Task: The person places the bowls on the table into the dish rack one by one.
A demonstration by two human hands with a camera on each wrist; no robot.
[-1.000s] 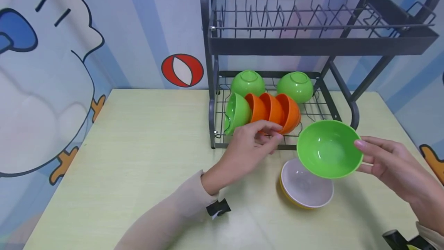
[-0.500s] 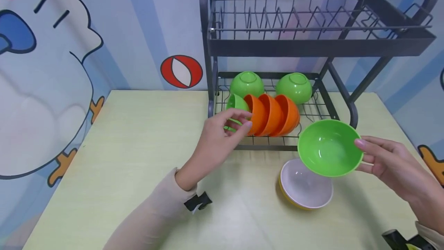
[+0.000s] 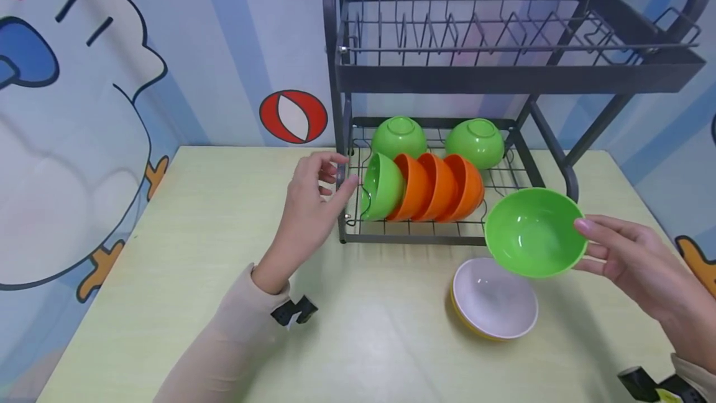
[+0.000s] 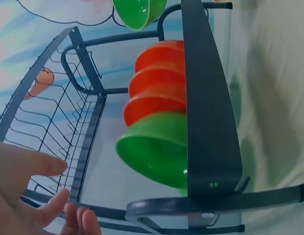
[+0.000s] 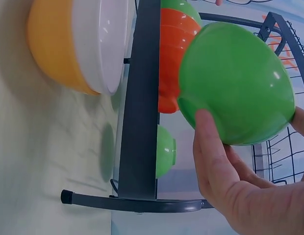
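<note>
Plainly, the right hand (image 3: 637, 260) pinches the held bowl (image 3: 531, 229) at its right rim, mouth tipped up and toward the near side, right of 3 orange bowls (image 3: 439, 188). The left hand (image 3: 310, 198), fingers loosely bent and gripping nothing, is just left of the edge-standing green bowl (image 3: 386, 188), whose mouth faces left. The right wrist view shows the held bowl's outer wall, mostly hidden from the head view; the left wrist view cuts off part of the left hand.
</note>
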